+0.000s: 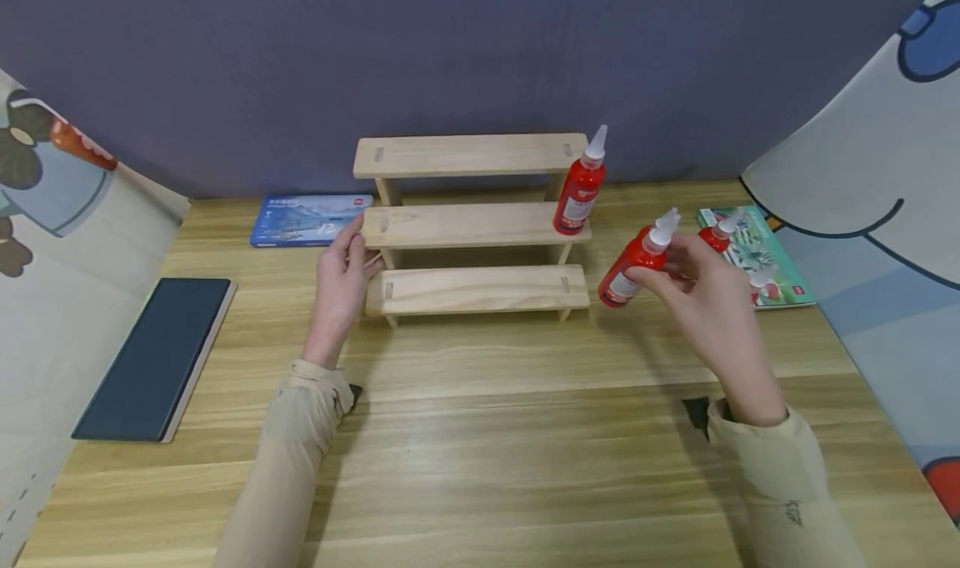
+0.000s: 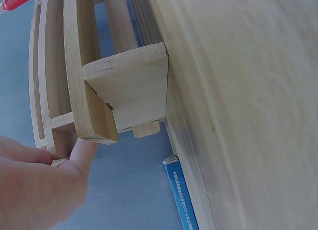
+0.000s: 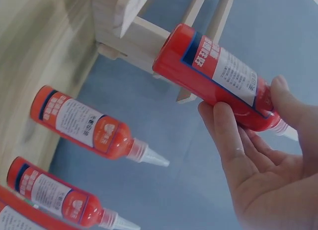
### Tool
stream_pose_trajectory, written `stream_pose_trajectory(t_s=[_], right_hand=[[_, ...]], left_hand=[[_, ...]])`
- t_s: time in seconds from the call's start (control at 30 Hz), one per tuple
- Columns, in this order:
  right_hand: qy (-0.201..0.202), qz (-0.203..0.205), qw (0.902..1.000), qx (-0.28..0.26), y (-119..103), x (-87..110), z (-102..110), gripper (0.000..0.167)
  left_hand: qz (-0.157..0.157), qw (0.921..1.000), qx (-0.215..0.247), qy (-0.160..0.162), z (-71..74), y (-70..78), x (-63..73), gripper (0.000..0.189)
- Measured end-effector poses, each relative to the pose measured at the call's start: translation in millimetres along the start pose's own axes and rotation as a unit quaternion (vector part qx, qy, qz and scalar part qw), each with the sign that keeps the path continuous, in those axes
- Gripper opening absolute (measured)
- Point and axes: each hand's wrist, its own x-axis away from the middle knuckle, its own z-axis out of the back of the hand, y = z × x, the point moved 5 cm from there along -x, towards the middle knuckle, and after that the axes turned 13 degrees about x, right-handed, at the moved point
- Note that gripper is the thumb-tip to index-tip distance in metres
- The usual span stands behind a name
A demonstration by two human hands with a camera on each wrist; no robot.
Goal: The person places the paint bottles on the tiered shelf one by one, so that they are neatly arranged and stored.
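A three-tier wooden display rack (image 1: 476, 289) stands near the back wall. My left hand (image 1: 341, 280) holds the left end of its middle tier, fingers and thumb about the board in the left wrist view. To the right of the rack, my right hand (image 1: 712, 301) pinches a red squeeze bottle (image 3: 213, 76) near its neck, tilted and raised beside the lowest tier. A similar red bottle (image 1: 579, 194) with a white nozzle stands on the middle tier's right end. Several more, including one red bottle (image 3: 84, 123), stand beyond my right hand, which partly hides them in the head view.
A flat blue box (image 1: 307, 220) lies behind my left hand. At the left table edge is a dark notebook (image 1: 153, 359). A green book (image 1: 780, 259) lies at the right, partly behind the bottles. A dark blue wall panel (image 1: 472, 59) closes off the back.
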Motion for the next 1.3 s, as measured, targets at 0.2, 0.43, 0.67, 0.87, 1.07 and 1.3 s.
stream_pose_trajectory(t_s=[0.2,0.43,0.67,0.87,1.07,1.3], right_hand=[[0.009,0.014,0.9999,-0.004,-12.1,-3.7,-0.8,0.049],[0.010,0.020,0.9992,-0.033,-25.3,-9.5,-5.0,0.049],[0.015,0.025,0.9988,-0.039,-39.6,-17.6,-9.7,0.051],[0.010,0.035,0.9975,-0.060,-52.2,-25.2,-15.3,0.051],[0.005,0.048,0.9948,-0.090,-64.7,-32.4,-21.4,0.050],[0.002,0.060,0.9930,-0.101,-76.7,-41.5,-33.2,0.048]], left_hand=[[-0.002,1.0000,-0.001,0.000,0.6,-0.5,0.1,0.049],[-0.011,0.9999,-0.010,-0.002,0.5,-0.2,-0.9,0.049],[-0.010,0.9999,-0.008,-0.002,1.2,-1.5,-1.8,0.049],[-0.009,0.9998,-0.015,-0.004,1.6,-1.1,-1.1,0.049],[-0.006,1.0000,-0.007,-0.002,2.3,-1.8,-1.2,0.049],[-0.005,1.0000,-0.005,-0.005,0.9,-1.6,-1.8,0.049]])
